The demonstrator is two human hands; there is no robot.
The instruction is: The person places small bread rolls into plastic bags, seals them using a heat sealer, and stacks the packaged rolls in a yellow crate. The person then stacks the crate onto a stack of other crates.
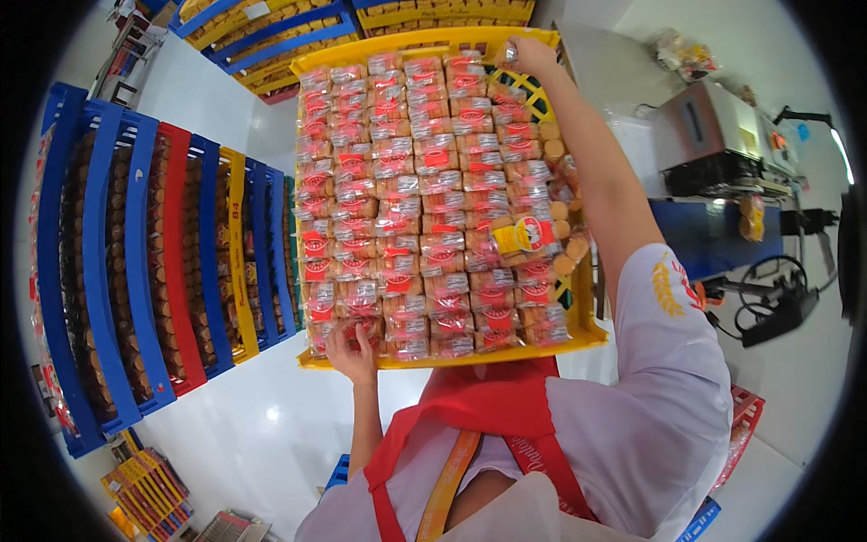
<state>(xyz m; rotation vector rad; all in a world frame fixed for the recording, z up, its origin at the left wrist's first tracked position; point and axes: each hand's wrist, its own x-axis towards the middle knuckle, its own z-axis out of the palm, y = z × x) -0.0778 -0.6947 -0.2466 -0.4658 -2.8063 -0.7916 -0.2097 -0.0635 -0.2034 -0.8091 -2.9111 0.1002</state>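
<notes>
A yellow crate point(587, 336) in front of me is filled with rows of clear-wrapped packs of round baked goods point(395, 185) with red labels. At its near left corner, my left hand point(350, 357) has thumb and fingers around a pack in the end row. My right arm stretches along the crate's right side. At the far right corner, my right hand point(535, 56) closes on a clear-wrapped pack point(508, 56), mostly covered by the fingers. One pack with a yellow and red label point(524, 236) lies across the right-hand rows. Beside it, several packs point(571, 248) sit at an angle.
Stacked blue, red and yellow crates point(135, 262) full of baked goods stand at left. More filled crates point(271, 45) are beyond the far edge. On the right are a boxy machine point(709, 126), a blue surface point(686, 239) and a black device on an arm point(786, 312).
</notes>
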